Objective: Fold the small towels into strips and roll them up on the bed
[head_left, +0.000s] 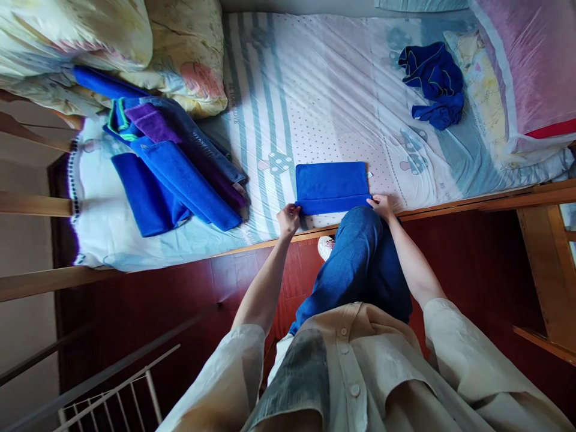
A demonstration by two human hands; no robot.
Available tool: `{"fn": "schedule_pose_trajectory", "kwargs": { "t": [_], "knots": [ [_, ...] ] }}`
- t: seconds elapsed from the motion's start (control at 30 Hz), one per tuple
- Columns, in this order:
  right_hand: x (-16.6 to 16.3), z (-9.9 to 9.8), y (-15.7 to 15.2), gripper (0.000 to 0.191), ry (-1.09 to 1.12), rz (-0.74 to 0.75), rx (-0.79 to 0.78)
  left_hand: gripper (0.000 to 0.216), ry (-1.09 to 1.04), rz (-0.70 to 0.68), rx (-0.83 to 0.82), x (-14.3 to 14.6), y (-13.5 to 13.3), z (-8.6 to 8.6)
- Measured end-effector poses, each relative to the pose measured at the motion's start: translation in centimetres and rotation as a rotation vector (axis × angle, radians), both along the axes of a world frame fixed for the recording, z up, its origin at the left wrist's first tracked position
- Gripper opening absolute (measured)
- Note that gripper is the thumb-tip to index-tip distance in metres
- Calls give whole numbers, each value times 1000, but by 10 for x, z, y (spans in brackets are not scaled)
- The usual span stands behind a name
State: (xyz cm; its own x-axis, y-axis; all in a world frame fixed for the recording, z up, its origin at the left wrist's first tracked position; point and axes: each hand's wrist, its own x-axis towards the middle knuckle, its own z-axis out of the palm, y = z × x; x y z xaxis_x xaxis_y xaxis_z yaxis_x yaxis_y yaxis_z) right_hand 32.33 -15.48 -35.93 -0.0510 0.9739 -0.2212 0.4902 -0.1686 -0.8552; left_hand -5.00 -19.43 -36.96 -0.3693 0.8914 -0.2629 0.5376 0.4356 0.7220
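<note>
Neatly squared, the blue cloth (332, 180) lies flat at the near edge of the bed (333, 84), soft-looking and matte, a strip (328, 206) folded along its front, a white tag (370, 174) at its right side. The left hand (288, 220) and right hand (382, 206) each pinch a near corner. Rightward, a translucent, pale-edged cover (500, 81) seems to enclose something pink (535, 66).

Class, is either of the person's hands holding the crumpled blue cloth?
No, the left hand and right hand both pinch the folded blue cloth, while the crumpled blue cloth lies apart on the bed.
</note>
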Motion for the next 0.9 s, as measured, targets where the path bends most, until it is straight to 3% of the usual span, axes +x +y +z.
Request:
{"fn": "schedule_pose_trajectory", "kwargs": {
  "t": [0.5, 0.67, 0.77, 0.9],
  "knots": [
    [0, -2, 1, 54, -63, -23, 16, 16, -24, -16, 52, 0, 5, -6],
    [-4, 3, -4, 30, -230, 0, 48, 16, 80, -78, 47, 1, 4, -4],
    [-9, 13, -13, 40, -414, 61, 187, 33, 171, -206, 143, 0, -5, 3],
    [-14, 23, -23, 49, -584, 427, 262, 49, 227, -567, 215, 0, -16, 8]
  ]
}}
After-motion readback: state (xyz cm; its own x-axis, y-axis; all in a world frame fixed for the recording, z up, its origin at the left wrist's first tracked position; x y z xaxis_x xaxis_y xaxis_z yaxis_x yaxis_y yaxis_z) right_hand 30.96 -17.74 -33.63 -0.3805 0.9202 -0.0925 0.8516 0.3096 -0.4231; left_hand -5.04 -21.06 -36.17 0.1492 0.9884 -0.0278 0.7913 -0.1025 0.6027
